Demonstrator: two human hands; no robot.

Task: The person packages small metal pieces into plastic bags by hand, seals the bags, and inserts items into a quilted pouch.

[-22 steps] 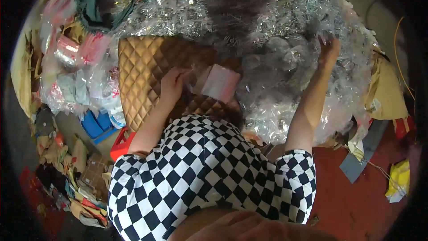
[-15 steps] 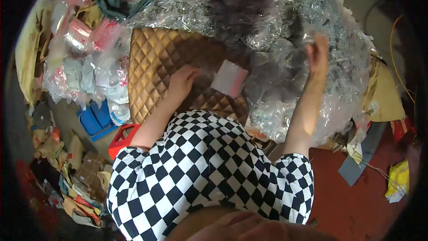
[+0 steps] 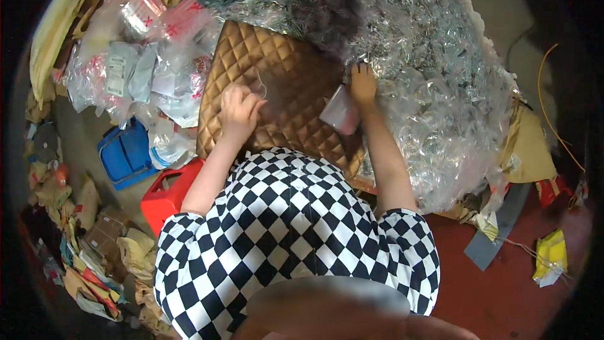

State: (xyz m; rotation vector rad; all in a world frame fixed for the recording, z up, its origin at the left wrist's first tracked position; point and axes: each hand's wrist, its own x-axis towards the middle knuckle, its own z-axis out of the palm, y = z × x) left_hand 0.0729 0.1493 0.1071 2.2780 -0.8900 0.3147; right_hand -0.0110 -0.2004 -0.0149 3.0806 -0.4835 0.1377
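Heap of clear plastic: it is the biggest thing here, a glittering heap (image 3: 434, 119) of clear plastic and small shiny pieces, in front of the person and to the right.
Quilted pad: the brown quilted pad (image 3: 258, 50) lies slantwise before the checked shirt (image 3: 296, 220), and its right edge meets the heap.
Wrapped parcels: plastic-wrapped parcels (image 3: 129, 66), some with pink, are beyond the left edge of the pad.
Right hand: the right hand (image 3: 363, 87) lies back upward where pad and heap meet. Its fingers are rather straight, close together, pointing away from the body; what is under them I cannot tell.
Left hand: the left hand (image 3: 240, 108) is above the pad, fingers curled, with only a small gap between thumb and forefinger.
Small packet: the whitish packet (image 3: 338, 111) with a pinkish band is at the pad's right side, just left of the right wrist and nearer to the body than the right fingers. The right hand is much the nearer; from the left fingers it lies well apart, to the right. It sits turned askew, partly covered, so I cannot judge its long axis.
Pale thin edge: a pale thin edge (image 3: 260, 80), perhaps of clear film, shows beside the left fingertips; whether they pinch it, I cannot say.
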